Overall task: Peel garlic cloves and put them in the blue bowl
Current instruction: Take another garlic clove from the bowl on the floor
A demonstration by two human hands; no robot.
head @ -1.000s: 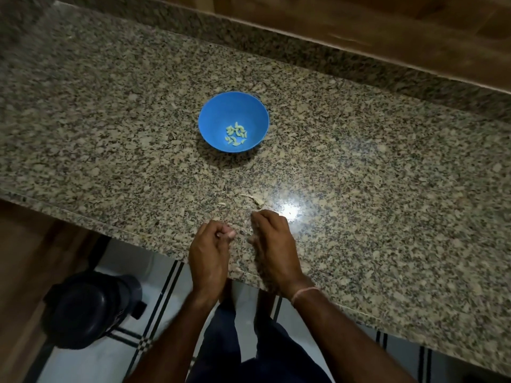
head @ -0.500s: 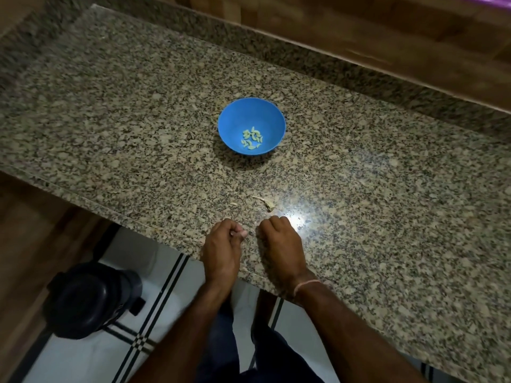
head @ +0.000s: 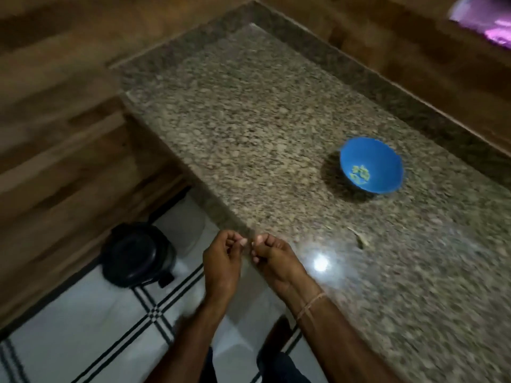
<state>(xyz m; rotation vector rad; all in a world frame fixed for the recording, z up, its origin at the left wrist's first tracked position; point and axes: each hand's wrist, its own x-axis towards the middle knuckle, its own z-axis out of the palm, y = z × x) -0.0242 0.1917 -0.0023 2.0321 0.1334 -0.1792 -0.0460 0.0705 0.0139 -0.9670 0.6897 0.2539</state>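
Observation:
The blue bowl [head: 387, 158] stands on the granite counter [head: 262, 128] at the right, with several peeled garlic cloves [head: 359, 172] in its bottom. My left hand [head: 221, 261] and my right hand [head: 273, 258] meet over the counter's near edge. Their fingers are curled and the fingertips pinch together round a small garlic clove [head: 252, 243], which is mostly hidden and blurred. A thin thread circles my right wrist.
A scrap of garlic skin [head: 359, 240] lies on the counter, right of my hands, beside a bright light reflection. A black round pot [head: 135, 254] sits on the tiled floor below left. Wooden panels flank the counter. Something purple [head: 486, 20] shows at top right.
The view has swung left, so the bowl now sits far right. My hands have drawn back to the counter's edge and closed together, fingertip to fingertip.

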